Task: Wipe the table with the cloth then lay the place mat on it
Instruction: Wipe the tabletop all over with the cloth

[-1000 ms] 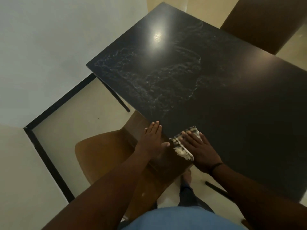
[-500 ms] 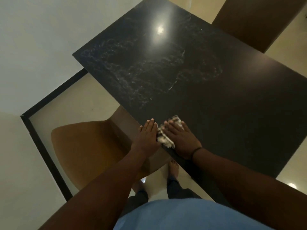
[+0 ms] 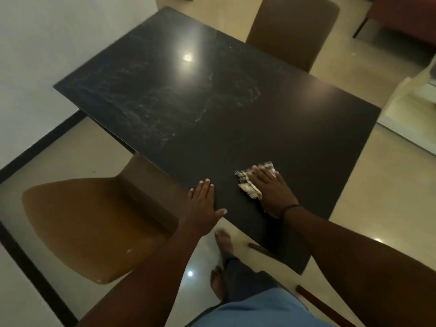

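Wiping is the step in hand. Right hand [image 3: 271,192], fingers straight, presses a small checked cloth [image 3: 252,182] flat on the dark table [image 3: 306,128], low and right of centre in the frame. Left hand [image 3: 204,204] lies open and flat on the near table edge, bracing. Pale smears show toward the upper left; long overlapping strokes with even pressure should reach them. No place mat is visible. A brown chair [image 3: 89,227] sits lower left.

The room around me is dim and warm-toned. An overhead lamp throws a bright round glare on my glossy black rectangular table top [image 3: 236,128], and smaller glints on the pale polished floor tiles [image 3: 151,277]. Edges bend with wide-angle distortion; details look soft, slightly blurred.
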